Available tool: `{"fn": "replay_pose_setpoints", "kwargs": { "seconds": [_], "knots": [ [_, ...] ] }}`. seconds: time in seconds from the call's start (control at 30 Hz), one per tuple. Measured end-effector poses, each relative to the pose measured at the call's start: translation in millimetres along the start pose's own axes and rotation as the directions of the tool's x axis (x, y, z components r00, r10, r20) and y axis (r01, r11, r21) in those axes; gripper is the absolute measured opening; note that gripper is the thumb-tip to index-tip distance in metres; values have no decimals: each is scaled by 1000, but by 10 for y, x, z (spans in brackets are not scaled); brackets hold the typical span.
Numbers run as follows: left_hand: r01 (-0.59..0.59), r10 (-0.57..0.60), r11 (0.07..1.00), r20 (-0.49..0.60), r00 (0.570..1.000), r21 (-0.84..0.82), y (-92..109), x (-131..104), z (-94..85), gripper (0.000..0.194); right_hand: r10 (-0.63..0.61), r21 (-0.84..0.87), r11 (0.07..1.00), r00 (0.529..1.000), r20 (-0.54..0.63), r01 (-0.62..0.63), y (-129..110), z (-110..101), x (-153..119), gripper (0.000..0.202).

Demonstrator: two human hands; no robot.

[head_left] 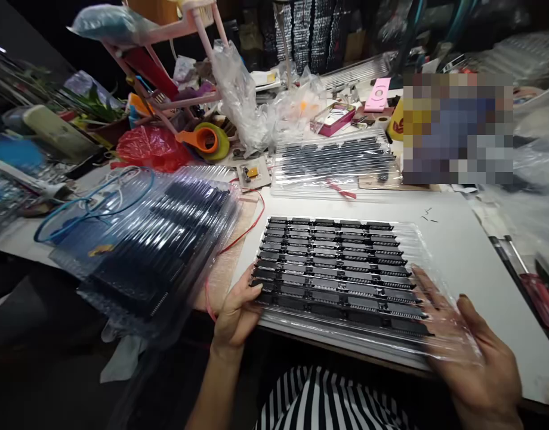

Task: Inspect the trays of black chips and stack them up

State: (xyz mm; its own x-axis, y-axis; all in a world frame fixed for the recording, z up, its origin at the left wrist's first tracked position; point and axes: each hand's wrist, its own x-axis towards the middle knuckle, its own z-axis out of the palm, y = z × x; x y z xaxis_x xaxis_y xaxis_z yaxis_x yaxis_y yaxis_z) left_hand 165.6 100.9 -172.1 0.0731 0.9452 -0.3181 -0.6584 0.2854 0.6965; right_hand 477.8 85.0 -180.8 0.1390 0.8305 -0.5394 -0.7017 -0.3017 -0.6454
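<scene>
A clear plastic tray filled with rows of black connector strips is held between my two hands, over the front edge of the white work surface. My left hand grips its left side, thumb on top near the front corner. At the right end my right hand has its thumb by the edge and its fingers underneath, showing through the clear plastic. Left of the tray lies a stack of similar clear trays with black parts. Behind it, another clear tray of black strips rests on the table.
A blue cable loops over the left stack. An orange and yellow tape roll, a red plastic bag and a pink rack stand behind. On the right lie screwdrivers. A red string crosses the table.
</scene>
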Motion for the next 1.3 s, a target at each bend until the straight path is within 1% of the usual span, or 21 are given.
{"fn": "replay_pose_setpoints", "kwargs": {
  "seconds": [0.13, 0.23, 0.3, 0.37, 0.5, 0.73, 0.8, 1.0, 1.17, 1.3],
  "knots": [
    [18, -18, 1000, 4, 1000, -8, 1, 0, 13, 58, -23, -3, 1000, 999, 26, 23, 23, -24, -28, 52],
    [34, -34, 999, 4, 999, -14, -6, -7, 21, 55, -49, 23, 999, 999, 19, 49, 49, -28, -80, 60],
    [33, -33, 999, 4, 999, -20, -9, -10, 18, 52, -61, 38, 997, 998, 8, 61, 59, -29, -110, 60],
    [28, -28, 999, 4, 1000, -20, -9, -10, 8, 52, -35, 37, 999, 999, 10, 34, 55, -40, -122, 56],
    [28, -28, 1000, -10, 1000, 9, -2, -2, -10, 54, 64, 26, 998, 998, 23, -64, 15, -76, -95, 46],
    [32, -30, 999, -45, 999, 33, 4, 2, 10, 54, 145, 70, 987, 989, -8, -144, -43, -16, -41, 43],
    [32, -30, 999, -58, 998, 32, 7, 5, 21, 53, 155, 99, 983, 988, 10, -155, -52, -11, -42, 42],
    [45, -41, 998, -100, 994, 39, 16, 17, 24, 50, 172, 173, 966, 978, 120, -191, -62, -22, -37, 41],
    [42, -39, 999, -149, 988, 18, 20, 31, 32, 52, 169, 205, 957, 970, 173, -204, -81, 15, -14, 41],
    [38, -34, 999, -183, 983, 19, 24, 47, 44, 54, 178, 276, 933, 963, 203, -231, -103, 21, -6, 40]
  ]
}}
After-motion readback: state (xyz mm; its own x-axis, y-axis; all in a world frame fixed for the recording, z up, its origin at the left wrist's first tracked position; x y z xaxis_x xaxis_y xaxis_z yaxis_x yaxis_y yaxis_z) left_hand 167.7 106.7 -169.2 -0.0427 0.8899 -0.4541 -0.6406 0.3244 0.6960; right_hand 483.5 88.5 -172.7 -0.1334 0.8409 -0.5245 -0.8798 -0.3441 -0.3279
